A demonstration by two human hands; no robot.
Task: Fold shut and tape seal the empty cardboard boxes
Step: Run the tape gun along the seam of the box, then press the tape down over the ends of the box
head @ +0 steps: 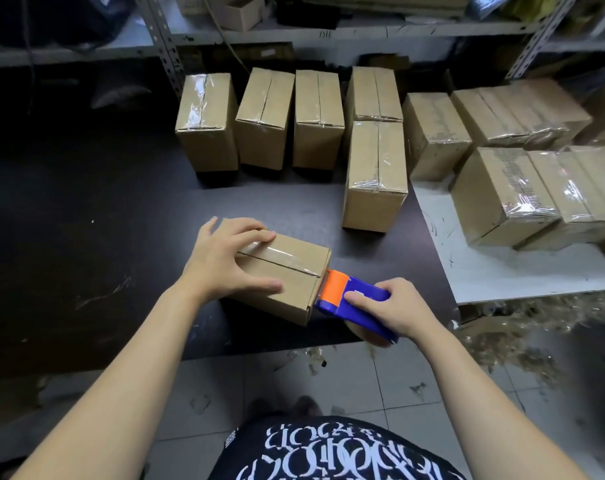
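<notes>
A small cardboard box [294,271] lies on the dark table [121,237] with its flaps folded shut and clear tape along its top seam. My left hand [225,261] grips the box's left end, fingers over the far edge and thumb on the near side. My right hand [387,308] holds a blue tape dispenser [360,303] with an orange roller. The roller end presses against the box's right end, where the tape comes down over the edge.
Several taped boxes [318,116] stand in a row at the back of the table, one [375,174] nearer. More sealed boxes [522,192] sit on a white board [502,278] at right. Metal shelving runs behind. Tape scraps litter the tiled floor.
</notes>
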